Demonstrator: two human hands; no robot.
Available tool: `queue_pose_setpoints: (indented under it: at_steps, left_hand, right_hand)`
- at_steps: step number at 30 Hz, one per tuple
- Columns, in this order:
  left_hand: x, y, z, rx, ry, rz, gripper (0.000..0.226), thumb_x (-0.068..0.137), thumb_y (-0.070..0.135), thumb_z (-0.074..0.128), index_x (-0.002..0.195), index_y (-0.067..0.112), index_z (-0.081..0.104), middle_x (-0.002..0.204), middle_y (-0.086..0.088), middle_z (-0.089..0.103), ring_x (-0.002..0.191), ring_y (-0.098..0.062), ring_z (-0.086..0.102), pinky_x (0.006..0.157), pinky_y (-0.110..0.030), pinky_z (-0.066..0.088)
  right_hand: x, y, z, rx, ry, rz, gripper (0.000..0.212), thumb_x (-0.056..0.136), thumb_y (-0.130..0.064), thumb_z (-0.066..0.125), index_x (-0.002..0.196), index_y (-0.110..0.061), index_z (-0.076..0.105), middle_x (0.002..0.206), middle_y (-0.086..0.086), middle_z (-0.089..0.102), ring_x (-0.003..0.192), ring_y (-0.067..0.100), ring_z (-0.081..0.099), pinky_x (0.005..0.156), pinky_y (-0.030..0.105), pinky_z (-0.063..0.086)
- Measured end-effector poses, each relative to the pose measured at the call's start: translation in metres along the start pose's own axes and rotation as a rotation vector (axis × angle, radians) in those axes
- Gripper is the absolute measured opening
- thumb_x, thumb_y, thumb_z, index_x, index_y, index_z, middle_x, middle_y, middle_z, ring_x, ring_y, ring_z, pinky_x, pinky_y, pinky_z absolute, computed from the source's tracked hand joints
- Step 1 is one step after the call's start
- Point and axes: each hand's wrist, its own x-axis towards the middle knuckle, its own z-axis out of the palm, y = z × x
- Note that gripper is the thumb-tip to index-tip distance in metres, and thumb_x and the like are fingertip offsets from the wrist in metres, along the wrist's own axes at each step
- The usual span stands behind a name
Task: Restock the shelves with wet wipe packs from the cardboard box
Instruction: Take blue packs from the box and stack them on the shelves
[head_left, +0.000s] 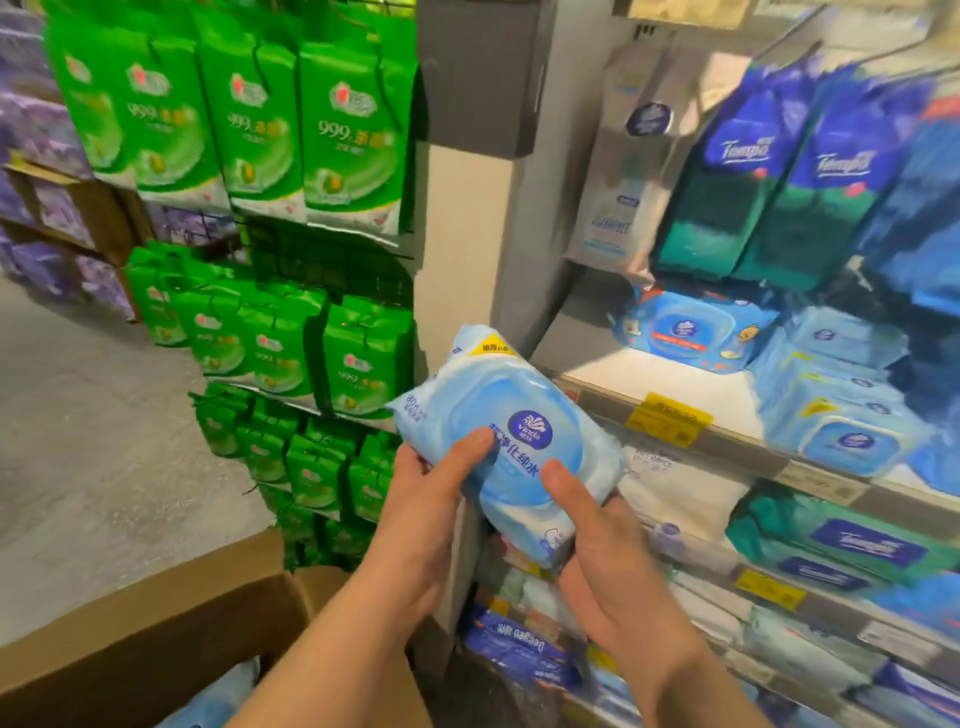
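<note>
Two bare hands hold one light-blue wet wipe pack in front of a store shelf. The left hand grips the pack's lower left edge, thumb pressed flat on the printed front. The right hand cups the pack's lower right corner from beneath, its thumb also lying on the front — so both hands are closed around the pack. It is tilted, its top end pointing up and to the left, with a dark blue round logo near the middle of its lid.

Just right of the pack, the shelf carries similar light-blue wipe packs stacked at its right side, with a bare white stretch of shelf beside them. Yellow price tags sit on the shelf's front edge. Dark blue and green tissue bags hang above.

At lower left, an open cardboard box stands on the floor, below the arms. Behind it, green packs hang in rows on a wire rack — several tiers of them.
</note>
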Motion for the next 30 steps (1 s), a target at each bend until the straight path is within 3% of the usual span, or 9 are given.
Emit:
queue_pose_setpoints:
  at_steps: [2,5,9,13,16,20,24,27,30]
  left_hand:
    - [0.016,0.000,0.020,0.050,-0.042,-0.001,0.058,0.074,0.028,0.078,0.125,0.010,0.058,0.116,-0.007,0.072,0.090,-0.012,0.073,0.066,-0.022,0.056]
    - [0.041,-0.006,0.048,0.115,-0.066,0.017,0.076,0.065,0.028,0.088,0.131,0.017,0.052,0.120,-0.006,0.070,0.102,-0.020,0.071,0.083,-0.037,0.056]
    - [0.072,-0.013,0.085,0.388,-0.206,0.038,0.076,0.054,0.046,0.088,0.121,0.023,0.061,0.110,-0.001,0.075,0.102,-0.025,0.071,0.081,-0.038,0.053]
    - [0.101,-0.016,0.113,0.507,-0.367,0.021,0.073,0.059,0.040,0.092,0.122,0.017,0.063,0.113,-0.005,0.074,0.102,-0.027,0.071,0.086,-0.040,0.057]
    - [0.119,-0.016,0.131,0.581,-0.463,0.045,0.053,0.072,0.027,0.084,0.120,0.016,0.066,0.112,-0.003,0.075,0.102,-0.022,0.071,0.080,-0.030,0.057]
    - [0.149,-0.019,0.151,0.785,-0.456,0.105,0.054,0.066,0.038,0.089,0.114,0.028,0.067,0.109,0.009,0.074,0.103,-0.014,0.070,0.091,-0.036,0.056]
    - [0.177,-0.031,0.169,0.995,-0.371,0.198,0.047,0.072,0.034,0.087,0.113,0.031,0.063,0.105,0.016,0.073,0.097,-0.007,0.069,0.085,-0.029,0.056]
    - [0.187,-0.040,0.181,1.138,-0.319,0.214,0.042,0.079,0.035,0.081,0.116,0.029,0.060,0.107,0.017,0.068,0.089,-0.003,0.065,0.066,-0.013,0.049]
    - [0.198,-0.048,0.186,1.201,-0.263,0.172,0.040,0.081,0.037,0.078,0.114,0.031,0.057,0.107,0.015,0.066,0.087,-0.004,0.062,0.064,-0.016,0.049]
  right_hand:
    - [0.007,-0.021,-0.022,-0.006,0.066,-0.082,0.065,0.066,-0.026,0.087,0.127,-0.019,0.065,0.122,0.011,0.074,0.113,0.031,0.071,0.092,0.048,0.059]
    - [0.018,-0.046,-0.056,-0.007,0.180,-0.192,0.083,0.058,-0.028,0.091,0.133,-0.019,0.055,0.121,0.008,0.074,0.111,0.028,0.072,0.081,0.039,0.063]
    - [0.030,-0.076,-0.097,-0.243,0.297,-0.254,0.095,0.055,-0.034,0.096,0.135,-0.027,0.046,0.122,-0.002,0.073,0.111,0.018,0.072,0.084,0.038,0.060]
    - [0.044,-0.116,-0.130,-0.492,0.325,-0.290,0.076,0.060,-0.043,0.090,0.128,-0.032,0.057,0.116,-0.007,0.074,0.109,0.014,0.072,0.088,0.036,0.060]
    - [0.058,-0.139,-0.142,-0.774,0.394,-0.302,0.100,0.054,-0.064,0.091,0.142,-0.038,0.051,0.128,-0.012,0.054,0.122,0.011,0.060,0.104,0.044,0.052]
    - [0.076,-0.160,-0.150,-0.949,0.424,-0.295,0.104,0.075,-0.034,0.090,0.159,-0.023,0.029,0.135,-0.012,0.038,0.124,0.002,0.042,0.106,0.020,0.032]
    - [0.104,-0.163,-0.152,-1.097,0.509,-0.306,0.105,0.082,-0.029,0.085,0.162,-0.020,0.018,0.160,0.000,0.035,0.146,0.018,0.034,0.113,0.030,0.030]
    - [0.130,-0.154,-0.155,-1.256,0.501,-0.278,0.097,0.089,-0.023,0.079,0.161,-0.016,0.015,0.160,0.008,0.034,0.146,0.026,0.033,0.114,0.035,0.031]
    - [0.146,-0.142,-0.159,-1.457,0.523,-0.306,0.078,0.095,-0.019,0.071,0.158,-0.015,0.024,0.159,0.015,0.025,0.147,0.033,0.024,0.118,0.041,0.030]
